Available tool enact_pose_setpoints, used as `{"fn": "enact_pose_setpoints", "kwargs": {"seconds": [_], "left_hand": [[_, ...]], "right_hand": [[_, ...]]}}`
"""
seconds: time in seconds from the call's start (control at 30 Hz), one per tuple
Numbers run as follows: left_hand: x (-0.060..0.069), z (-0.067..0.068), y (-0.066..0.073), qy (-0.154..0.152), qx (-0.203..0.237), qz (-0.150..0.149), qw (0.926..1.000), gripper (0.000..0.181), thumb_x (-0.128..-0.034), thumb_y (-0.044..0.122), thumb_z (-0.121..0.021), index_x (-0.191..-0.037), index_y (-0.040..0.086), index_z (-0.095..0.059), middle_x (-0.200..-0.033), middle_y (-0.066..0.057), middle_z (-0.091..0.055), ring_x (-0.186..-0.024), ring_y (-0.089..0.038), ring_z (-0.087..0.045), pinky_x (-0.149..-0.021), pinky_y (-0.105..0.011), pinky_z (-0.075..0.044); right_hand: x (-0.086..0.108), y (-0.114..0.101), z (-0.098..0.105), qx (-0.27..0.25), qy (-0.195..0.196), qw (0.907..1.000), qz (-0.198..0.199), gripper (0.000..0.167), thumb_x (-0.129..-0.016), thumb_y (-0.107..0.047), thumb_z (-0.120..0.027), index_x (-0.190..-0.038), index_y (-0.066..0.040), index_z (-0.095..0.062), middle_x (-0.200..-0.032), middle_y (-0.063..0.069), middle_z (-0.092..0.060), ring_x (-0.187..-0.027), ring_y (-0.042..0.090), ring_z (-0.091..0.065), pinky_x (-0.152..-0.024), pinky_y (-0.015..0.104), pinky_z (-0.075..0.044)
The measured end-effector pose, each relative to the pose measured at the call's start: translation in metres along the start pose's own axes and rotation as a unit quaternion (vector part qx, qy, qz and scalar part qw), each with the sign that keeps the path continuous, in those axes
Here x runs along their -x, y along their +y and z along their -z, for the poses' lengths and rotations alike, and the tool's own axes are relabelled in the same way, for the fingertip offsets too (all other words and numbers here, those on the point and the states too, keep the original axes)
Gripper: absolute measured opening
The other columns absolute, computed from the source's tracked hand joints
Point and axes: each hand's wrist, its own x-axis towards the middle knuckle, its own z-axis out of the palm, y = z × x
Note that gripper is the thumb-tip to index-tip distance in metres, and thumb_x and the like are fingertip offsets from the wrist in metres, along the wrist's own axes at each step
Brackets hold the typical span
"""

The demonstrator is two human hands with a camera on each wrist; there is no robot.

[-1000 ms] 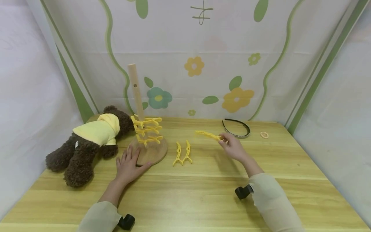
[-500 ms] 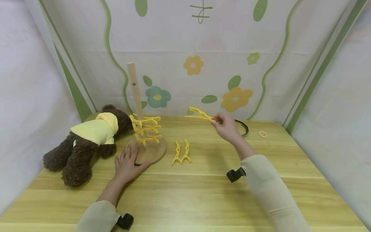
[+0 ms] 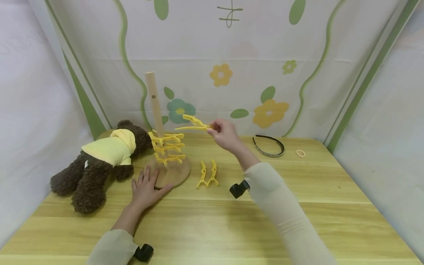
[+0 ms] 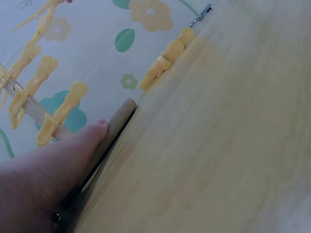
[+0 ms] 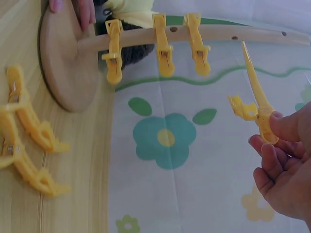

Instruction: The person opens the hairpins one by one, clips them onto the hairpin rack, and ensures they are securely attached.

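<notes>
My right hand (image 3: 225, 134) pinches the handle end of a yellow hair clip (image 3: 196, 124), whose jaws stand spread apart in the right wrist view. The clip is in the air, to the right of a wooden post (image 3: 154, 105). Three more yellow clips (image 5: 164, 46) are clamped one above another on the post's lower part. My left hand (image 3: 145, 189) rests on the post's round wooden base (image 3: 175, 175), fingers spread and thumb along its front edge. Two loose yellow clips (image 3: 208, 175) lie side by side on the table, right of the base.
A brown teddy bear (image 3: 109, 151) in a yellow hoodie lies left of the post. A black headband (image 3: 269, 146) and a small pale ring (image 3: 300, 153) lie at the back right of the wooden table (image 3: 212, 228). A flower-printed curtain (image 3: 198, 44) hangs behind.
My right hand has carried the clip up and left, towards the post, and the clip's jaws have spread. The headband is uncovered again. My left hand has stayed on the base.
</notes>
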Motion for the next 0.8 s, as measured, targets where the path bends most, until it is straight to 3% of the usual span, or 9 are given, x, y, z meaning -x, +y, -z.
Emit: {"fn": "enact_pose_setpoints", "kwargs": {"seconds": [0.3, 0.6, 0.8], "left_hand": [[0.000, 0.000, -0.001, -0.002, -0.003, 0.000, 1.0000, 0.087, -0.0743, 0.063, -0.047, -0.136, 0.006, -0.025, -0.140, -0.023, -0.002, -0.122, -0.046, -0.004, -0.087, -0.064, 0.004], [0.000, 0.001, 0.000, -0.002, -0.002, 0.003, 1.0000, 0.087, -0.0743, 0.064, -0.047, -0.136, 0.006, -0.025, -0.140, -0.023, -0.002, -0.122, -0.046, -0.004, -0.086, -0.064, 0.004], [0.000, 0.001, 0.001, -0.003, -0.003, 0.003, 1.0000, 0.087, -0.0743, 0.064, -0.047, -0.136, 0.007, -0.026, -0.140, -0.023, -0.002, -0.122, -0.046, -0.005, -0.087, -0.064, 0.003]], "right_hand": [[-0.016, -0.021, -0.025, -0.022, -0.030, 0.9992, -0.019, 0.013, -0.083, -0.011, -0.058, -0.090, 0.000, -0.062, -0.071, 0.006, -0.056, -0.061, 0.016, -0.049, -0.053, 0.024, -0.040], [-0.026, -0.040, -0.046, -0.019, -0.052, 0.9984, 0.007, 0.014, -0.084, -0.011, -0.057, -0.091, 0.000, -0.061, -0.077, 0.006, -0.054, -0.064, 0.015, -0.048, -0.056, 0.021, -0.040], [-0.031, -0.047, -0.055, -0.019, -0.064, 0.9978, -0.002, 0.016, -0.084, -0.012, -0.057, -0.094, 0.000, -0.061, -0.078, 0.006, -0.055, -0.066, 0.015, -0.049, -0.057, 0.021, -0.040]]}}
